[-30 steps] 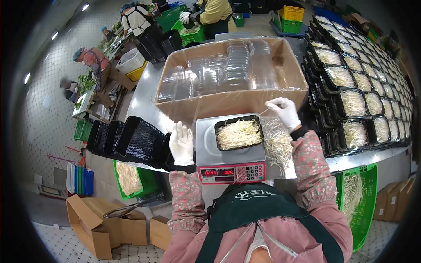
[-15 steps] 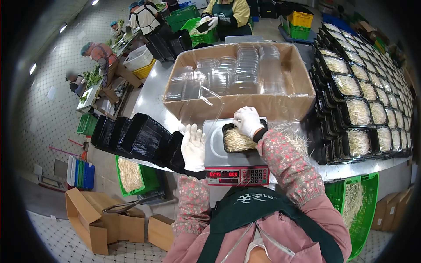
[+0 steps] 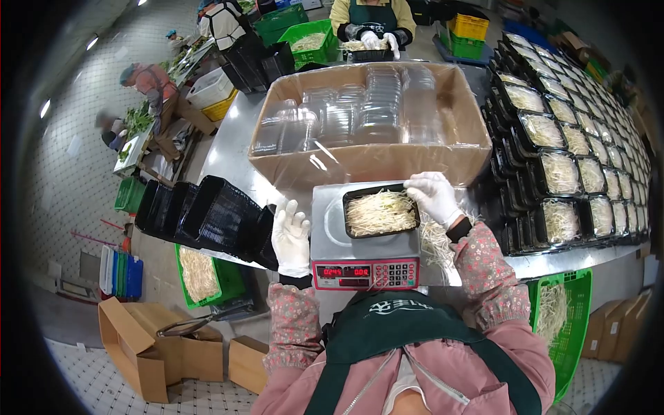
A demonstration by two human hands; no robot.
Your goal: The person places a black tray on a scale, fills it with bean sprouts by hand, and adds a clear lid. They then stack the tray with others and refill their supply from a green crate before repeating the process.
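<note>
A black tray of pale sprouts (image 3: pixel 381 213) rests on the weighing scale (image 3: pixel 330 225), whose red display is lit. My right hand (image 3: pixel 433 196), in a white glove, grips the tray's upper right corner, fingers over the rim. My left hand (image 3: pixel 290 238), also gloved, is raised with its fingers spread at the scale's left side, beside the stacked empty black trays (image 3: pixel 214 214); nothing shows in it. Loose sprouts (image 3: pixel 437 245) lie right of the scale, partly under my right forearm.
A carton (image 3: pixel 297 169) of clear lids stands behind the scale. Stacks of filled trays (image 3: pixel 559 173) rise at the right. Green crates (image 3: pixel 574 325) flank the table below. Across it, a co-worker (image 3: pixel 373 21) handles a black tray; other people work at far left.
My right hand has moved from over the sprouts to the tray's right corner. My left hand has shifted slightly left. The co-worker's hands are now at a filled tray on the table.
</note>
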